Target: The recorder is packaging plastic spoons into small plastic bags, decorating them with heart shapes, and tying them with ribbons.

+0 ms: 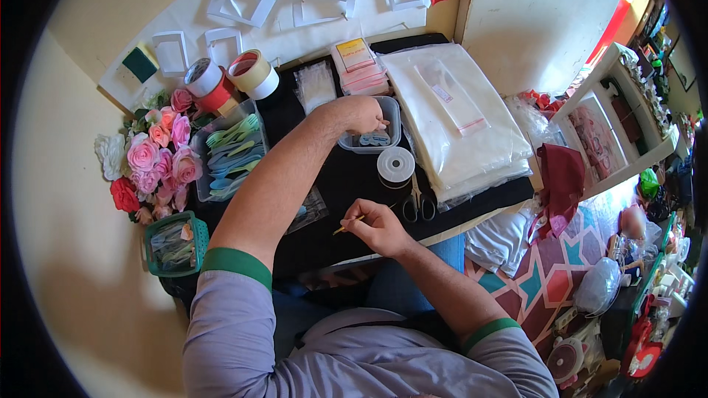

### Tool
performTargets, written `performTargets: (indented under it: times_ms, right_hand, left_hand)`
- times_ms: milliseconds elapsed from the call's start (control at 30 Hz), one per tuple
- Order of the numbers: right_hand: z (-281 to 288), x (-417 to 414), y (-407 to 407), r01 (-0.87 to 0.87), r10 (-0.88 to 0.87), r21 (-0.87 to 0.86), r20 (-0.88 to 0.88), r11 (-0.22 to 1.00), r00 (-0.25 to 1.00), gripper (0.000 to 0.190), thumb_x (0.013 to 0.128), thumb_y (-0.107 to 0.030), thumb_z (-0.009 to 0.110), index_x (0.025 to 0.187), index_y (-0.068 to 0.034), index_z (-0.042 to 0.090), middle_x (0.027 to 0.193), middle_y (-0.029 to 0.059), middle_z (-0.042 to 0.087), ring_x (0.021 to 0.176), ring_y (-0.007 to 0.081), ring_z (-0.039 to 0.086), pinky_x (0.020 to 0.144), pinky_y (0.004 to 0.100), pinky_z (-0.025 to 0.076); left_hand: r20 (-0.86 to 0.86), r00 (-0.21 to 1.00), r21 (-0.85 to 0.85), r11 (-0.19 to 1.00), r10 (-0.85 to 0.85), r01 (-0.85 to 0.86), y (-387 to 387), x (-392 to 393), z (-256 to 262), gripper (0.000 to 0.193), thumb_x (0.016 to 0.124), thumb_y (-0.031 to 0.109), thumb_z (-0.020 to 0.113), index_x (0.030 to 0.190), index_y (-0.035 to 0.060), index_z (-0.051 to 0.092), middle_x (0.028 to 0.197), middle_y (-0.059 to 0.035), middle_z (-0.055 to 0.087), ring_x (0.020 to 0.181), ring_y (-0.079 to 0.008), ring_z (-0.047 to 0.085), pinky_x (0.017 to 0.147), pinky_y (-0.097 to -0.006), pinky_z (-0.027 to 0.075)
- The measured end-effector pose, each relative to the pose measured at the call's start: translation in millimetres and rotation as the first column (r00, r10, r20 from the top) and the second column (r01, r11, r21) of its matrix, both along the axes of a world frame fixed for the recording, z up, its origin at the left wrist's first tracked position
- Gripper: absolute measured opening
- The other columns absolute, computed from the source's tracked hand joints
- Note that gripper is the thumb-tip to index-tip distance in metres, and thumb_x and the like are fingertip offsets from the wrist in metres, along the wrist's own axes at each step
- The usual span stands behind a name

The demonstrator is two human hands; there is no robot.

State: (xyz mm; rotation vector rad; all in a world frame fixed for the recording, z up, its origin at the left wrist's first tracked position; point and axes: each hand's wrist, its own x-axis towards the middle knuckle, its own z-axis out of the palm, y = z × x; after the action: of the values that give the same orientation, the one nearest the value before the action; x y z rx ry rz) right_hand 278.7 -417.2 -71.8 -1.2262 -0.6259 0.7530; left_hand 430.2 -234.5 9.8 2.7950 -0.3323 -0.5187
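My left hand (360,114) reaches over the far side of the table into a clear plastic tub (394,110). Its fingertips are partly hidden, so whether they grip anything is unclear. Small pale-blue printed pieces (375,138) lie in the tub beside the fingers. Close to the table's front edge, my right hand (377,226) pinches a thin gold-coloured strip (343,228) between thumb and fingers. A white spool (395,164) stands just in front of the tub, and black-handled scissors (417,205) lie beyond my right hand. A clear packet (310,210) is partly covered by my left forearm.
Left of my arm are a bin of plastic cutlery (235,149), artificial roses (152,155) and a green basket (177,246). Tape rolls (251,72) stand behind. Stacked plastic bags (453,121) cover the table's right side. White frames (241,3) rest on a board at the back.
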Motion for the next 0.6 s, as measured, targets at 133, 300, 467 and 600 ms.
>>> performTargets:
  times_ms: [133, 300, 467, 600]
  right_hand:
    - [0, 1, -1, -0.002, 0.001, -0.012, -0.007, 1.0, 1.0, 0.016, 0.092, -0.015, 0.066, 0.085, -0.003, 0.057, 0.08, -0.0001, 0.062, 0.073, 0.0041, 0.053, 0.066, 0.023, 0.044]
    - [3, -2, -1, -0.009, 0.009, 0.007, -0.041, 1.0, 0.999, 0.013, 0.093, -0.012, 0.065, 0.088, -0.003, 0.056, 0.084, 0.0014, 0.063, 0.079, 0.0063, 0.058, 0.071, 0.0232, 0.046]
    - [-2, -6, 2, 0.002, 0.0, 0.025, -0.063, 1.0, 0.998, 0.013, 0.094, -0.011, 0.063, 0.088, -0.004, 0.055, 0.083, 0.002, 0.063, 0.081, 0.0071, 0.06, 0.073, 0.024, 0.048]
    - [2, -4, 2, 0.023, -0.019, 0.042, -0.097, 0.999, 0.995, 0.009, 0.095, -0.009, 0.062, 0.093, -0.003, 0.055, 0.085, 0.0034, 0.064, 0.081, 0.0095, 0.061, 0.076, 0.0254, 0.049]
  left_hand:
    - [-0.067, 0.996, 0.01, 0.998, 0.056, -0.055, -11, -9, 28, 0.028, 0.091, 0.029, 0.062, 0.099, 0.0041, 0.073, 0.092, -0.0125, 0.073, 0.084, -0.0224, 0.068, 0.079, -0.0336, 0.05]
    - [0.049, 0.992, -0.216, 0.971, 0.115, -0.102, 6, -21, 26, 0.027, 0.09, 0.026, 0.065, 0.096, 0.002, 0.073, 0.089, -0.0107, 0.073, 0.078, -0.0186, 0.067, 0.073, -0.0329, 0.05]
    - [0.241, 0.904, -0.539, 0.823, 0.354, -0.179, 2, -110, 39, 0.023, 0.09, 0.027, 0.067, 0.09, 0.0045, 0.073, 0.079, -0.0087, 0.071, 0.07, -0.0111, 0.064, 0.064, -0.028, 0.048]
    - [-0.118, 0.782, -0.865, 0.324, 0.612, -0.383, 11, -197, 16, 0.026, 0.095, 0.027, 0.063, 0.103, 0.0023, 0.065, 0.087, -0.0031, 0.07, 0.068, -0.0062, 0.062, 0.056, -0.0198, 0.047]
